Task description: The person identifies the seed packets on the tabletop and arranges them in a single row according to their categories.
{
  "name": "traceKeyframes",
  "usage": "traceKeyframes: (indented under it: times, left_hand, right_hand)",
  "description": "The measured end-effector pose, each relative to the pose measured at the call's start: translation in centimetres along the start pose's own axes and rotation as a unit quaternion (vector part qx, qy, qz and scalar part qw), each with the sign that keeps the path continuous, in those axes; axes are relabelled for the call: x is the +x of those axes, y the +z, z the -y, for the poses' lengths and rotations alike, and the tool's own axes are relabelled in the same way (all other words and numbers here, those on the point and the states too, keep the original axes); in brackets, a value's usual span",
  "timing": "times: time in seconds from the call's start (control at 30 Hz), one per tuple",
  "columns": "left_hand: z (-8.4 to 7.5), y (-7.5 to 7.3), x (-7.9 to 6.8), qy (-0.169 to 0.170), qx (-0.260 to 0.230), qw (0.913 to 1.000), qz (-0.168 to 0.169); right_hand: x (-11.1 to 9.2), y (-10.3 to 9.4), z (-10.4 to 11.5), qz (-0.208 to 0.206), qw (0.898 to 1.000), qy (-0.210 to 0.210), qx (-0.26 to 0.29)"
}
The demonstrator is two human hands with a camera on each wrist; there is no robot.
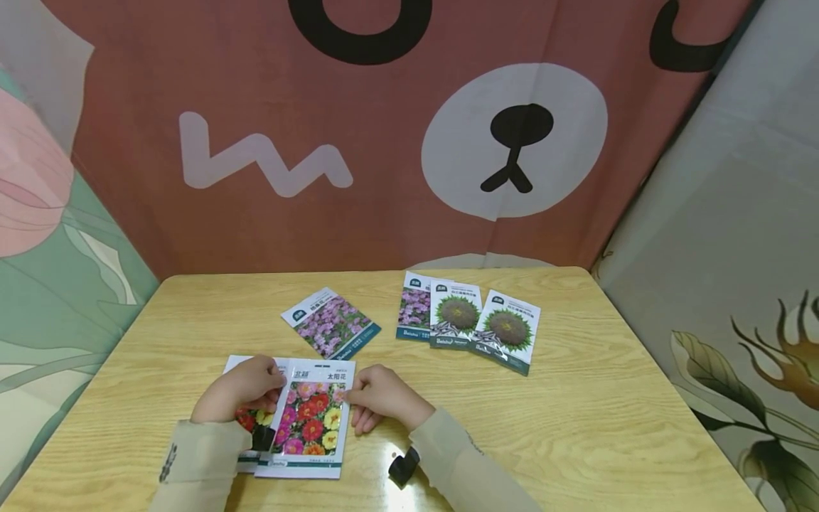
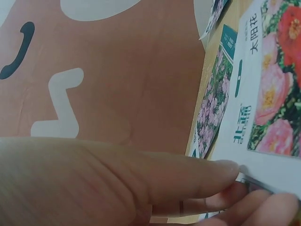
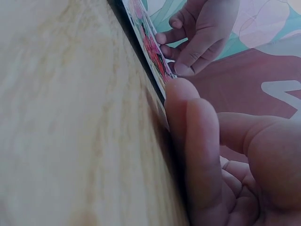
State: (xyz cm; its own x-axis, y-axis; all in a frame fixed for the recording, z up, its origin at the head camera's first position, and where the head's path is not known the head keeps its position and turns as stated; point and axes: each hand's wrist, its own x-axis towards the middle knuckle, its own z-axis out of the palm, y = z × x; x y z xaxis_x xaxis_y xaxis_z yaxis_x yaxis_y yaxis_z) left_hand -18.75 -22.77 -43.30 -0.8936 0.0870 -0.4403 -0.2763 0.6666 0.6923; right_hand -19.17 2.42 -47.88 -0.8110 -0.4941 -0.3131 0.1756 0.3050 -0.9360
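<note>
A brown cartoon backdrop (image 1: pixel 384 235) stands behind the worktop (image 1: pixel 608 419). At the worktop's near left lies the front packet (image 1: pixel 310 419) of colourful flowers, overlapping a matching packet (image 1: pixel 264 418). The left hand (image 1: pixel 246 387) pinches its left edge, the right hand (image 1: pixel 377 398) its right edge. Farther back are smaller packets: a purple one (image 1: pixel 333 327) alone, and, overlapping to its right, another purple one (image 1: pixel 413 306) and two sunflower ones (image 1: pixel 508 328). A black clip (image 1: pixel 403 468) sits by the right cuff (image 1: pixel 435 441).
</note>
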Motion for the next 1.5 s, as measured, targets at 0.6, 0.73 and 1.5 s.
traceKeyframes:
  times: [0.6,0.73,1.5]
  left_hand:
    - [-0.6,0.1,0.7,0.029,0.061,0.9939,-0.087]
    - [-1.2,0.2,0.7,0.063,0.066,0.9855,-0.143]
    - [-3.4,1.8,1.7,0.157,-0.157,0.9545,-0.2]
  right_hand:
    - [0.0,-0.5,-0.1,0.017,1.0,-0.002,0.002]
    - [0.0,-0.7,-0.1,0.029,0.999,-0.005,0.014]
    - [0.7,-3.7,1.9,0.007,0.994,-0.092,-0.063]
